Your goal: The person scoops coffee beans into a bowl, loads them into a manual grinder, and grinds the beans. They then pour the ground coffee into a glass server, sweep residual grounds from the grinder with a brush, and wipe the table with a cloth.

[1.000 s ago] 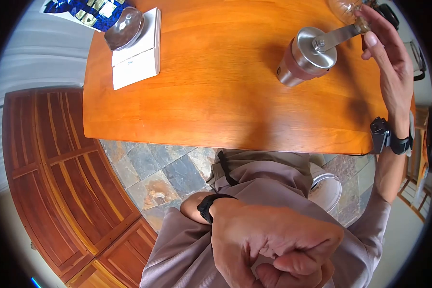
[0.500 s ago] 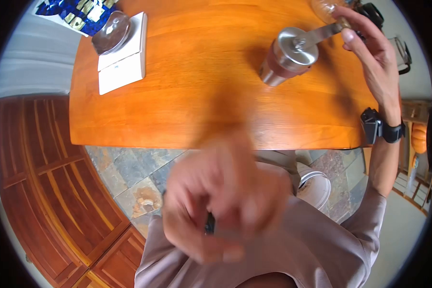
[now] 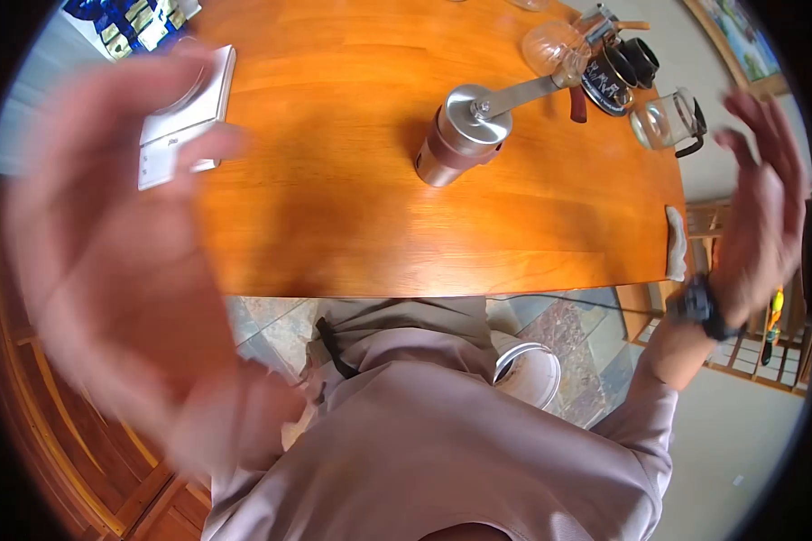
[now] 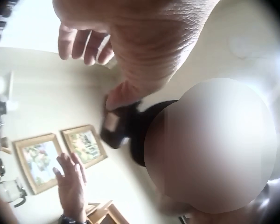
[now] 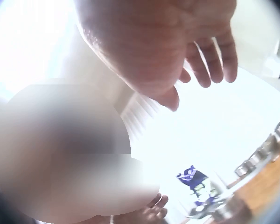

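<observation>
A steel hand coffee grinder with a pinkish-brown band stands upright on the wooden table, its crank pointing back right to a knob. My right hand is raised off the table's right end, apart from the grinder, fingers loosely extended with nothing in them. Large and blurred, my left hand is up close to the head camera, its fingers loosely bent. In the left wrist view the thumb of my left hand overlaps a dark box-like object; whether it touches I cannot tell.
A white scale and a blue bag sit at the table's left, partly behind my left hand. At the back right are a round glass vessel, a black lettered container and a glass carafe. A white bin stands below.
My right hand has let go of the crank's knob and lifted away to the right. My left hand has swung from before my chest up to the left. The view has shifted right.
</observation>
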Available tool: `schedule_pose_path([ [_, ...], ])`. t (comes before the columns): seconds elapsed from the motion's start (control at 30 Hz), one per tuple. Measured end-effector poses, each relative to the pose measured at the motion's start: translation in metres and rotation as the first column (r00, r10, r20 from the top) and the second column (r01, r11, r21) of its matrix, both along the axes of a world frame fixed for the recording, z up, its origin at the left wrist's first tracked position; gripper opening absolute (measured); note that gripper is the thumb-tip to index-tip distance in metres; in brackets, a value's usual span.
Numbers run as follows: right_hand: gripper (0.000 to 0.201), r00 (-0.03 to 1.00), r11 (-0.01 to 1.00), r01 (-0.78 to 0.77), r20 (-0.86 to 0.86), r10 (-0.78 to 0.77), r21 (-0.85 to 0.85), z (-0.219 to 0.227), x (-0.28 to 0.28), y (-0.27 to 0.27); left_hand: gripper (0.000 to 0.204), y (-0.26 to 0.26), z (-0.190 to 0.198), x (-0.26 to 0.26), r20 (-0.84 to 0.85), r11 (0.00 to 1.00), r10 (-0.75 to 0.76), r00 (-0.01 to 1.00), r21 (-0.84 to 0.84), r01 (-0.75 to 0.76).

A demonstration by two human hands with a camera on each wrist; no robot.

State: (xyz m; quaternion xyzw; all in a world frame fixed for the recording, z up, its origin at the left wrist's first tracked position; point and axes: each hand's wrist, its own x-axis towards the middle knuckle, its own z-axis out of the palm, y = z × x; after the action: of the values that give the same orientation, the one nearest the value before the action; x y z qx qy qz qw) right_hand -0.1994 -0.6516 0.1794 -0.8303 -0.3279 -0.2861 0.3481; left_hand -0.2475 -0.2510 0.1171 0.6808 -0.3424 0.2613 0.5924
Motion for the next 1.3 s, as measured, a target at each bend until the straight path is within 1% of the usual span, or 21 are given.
schedule_pose_path([
  [0.03,0.057,0.950,0.932,-0.208,-0.165,0.264,0.297,0.018,-0.011,-0.020,0.060,-0.002,-0.002,0.000,-0.004,1.000,0.002,1.000,-0.008,-0.002],
  [0.07,0.063,0.987,0.882,-0.111,-0.052,0.150,0.457,0.016,-0.033,-0.033,0.060,0.011,-0.005,-0.005,-0.011,1.000,0.010,1.000,-0.011,-0.011],
  [0.1,0.076,0.775,0.670,-0.512,-0.048,0.630,0.539,0.023,-0.049,-0.022,0.060,0.049,-0.011,-0.024,-0.017,1.000,0.022,1.000,-0.012,-0.023],
  [0.13,0.078,0.644,0.608,-0.744,0.056,0.763,0.278,0.028,-0.044,0.001,0.060,0.081,-0.016,-0.038,-0.024,0.999,0.037,0.999,-0.009,-0.037],
  [0.17,0.078,0.639,0.601,-0.746,0.051,0.768,0.288,0.033,-0.054,0.030,0.060,0.097,-0.018,-0.042,-0.034,0.999,0.050,0.998,-0.002,-0.050],
  [0.2,0.040,0.778,0.734,-0.589,-0.008,0.628,0.338,0.038,-0.074,0.062,0.060,0.109,-0.015,-0.041,-0.043,0.998,0.053,0.998,0.020,-0.052],
  [0.23,0.017,0.884,0.833,-0.412,-0.058,0.463,0.370,0.041,-0.086,0.076,0.059,0.180,-0.012,-0.079,-0.032,0.997,0.055,0.998,0.047,-0.053],
  [0.3,0.017,0.892,0.837,-0.422,-0.005,0.452,0.347,0.044,-0.079,0.065,0.059,0.139,-0.008,-0.058,0.042,0.997,0.049,0.998,0.052,-0.051],
  [0.33,0.017,0.900,0.837,-0.419,0.038,0.434,0.351,0.044,-0.078,0.066,0.059,0.185,-0.007,-0.080,0.094,0.997,0.029,0.995,0.075,-0.037],
  [0.37,0.017,0.903,0.834,-0.417,0.065,0.424,0.362,0.044,-0.077,0.067,0.059,0.150,0.003,-0.067,0.127,0.995,0.018,0.992,0.098,-0.031],
  [0.5,0.016,0.876,0.793,-0.477,0.129,0.465,0.379,0.053,-0.055,0.056,0.059,0.121,0.022,-0.043,0.232,0.984,0.062,0.971,0.147,-0.098],
  [0.53,0.016,0.867,0.780,-0.490,0.126,0.482,0.389,0.055,-0.051,0.053,0.058,0.138,0.023,-0.055,0.238,0.980,0.080,0.968,0.157,-0.120],
  [0.6,0.016,0.844,0.771,-0.528,0.116,0.524,0.357,0.070,-0.033,0.046,0.058,0.129,0.026,-0.045,0.270,0.978,0.132,0.954,0.123,-0.170],
  [0.67,0.016,0.812,0.732,-0.563,0.093,0.576,0.384,0.072,-0.016,0.040,0.058,0.141,0.026,-0.054,0.265,0.962,0.190,0.945,0.141,-0.233],
  [0.73,0.016,0.820,0.719,-0.535,0.069,0.568,0.445,0.066,-0.022,0.039,0.058,0.124,0.041,-0.040,0.245,0.955,0.173,0.954,0.193,-0.223],
  [0.77,0.016,0.817,0.711,-0.525,0.042,0.576,0.467,0.065,-0.022,0.036,0.058,0.208,0.038,-0.092,0.225,0.952,0.181,0.957,0.205,-0.228],
  [0.8,0.016,0.804,0.696,-0.532,0.028,0.594,0.482,0.064,-0.020,0.032,0.058,0.151,0.042,-0.059,0.219,0.944,0.202,0.955,0.216,-0.249],
  [0.93,0.016,0.780,0.670,-0.536,-0.002,0.626,0.514,0.062,-0.017,0.019,0.057,0.160,0.038,-0.070,0.232,0.927,0.233,0.944,0.239,-0.288],
  [1.17,0.016,0.753,0.626,-0.485,-0.074,0.654,0.610,0.055,-0.021,-0.001,0.057,0.136,0.050,-0.054,0.215,0.898,0.246,0.945,0.316,-0.306],
  [1.23,0.016,0.746,0.620,-0.479,-0.084,0.660,0.622,0.055,-0.023,-0.004,0.057,0.151,0.050,-0.059,0.227,0.892,0.249,0.942,0.325,-0.314],
  [1.3,0.015,0.720,0.604,-0.501,-0.089,0.688,0.620,0.058,-0.016,-0.010,0.056,0.130,0.045,-0.047,0.251,0.879,0.283,0.926,0.319,-0.355],
])
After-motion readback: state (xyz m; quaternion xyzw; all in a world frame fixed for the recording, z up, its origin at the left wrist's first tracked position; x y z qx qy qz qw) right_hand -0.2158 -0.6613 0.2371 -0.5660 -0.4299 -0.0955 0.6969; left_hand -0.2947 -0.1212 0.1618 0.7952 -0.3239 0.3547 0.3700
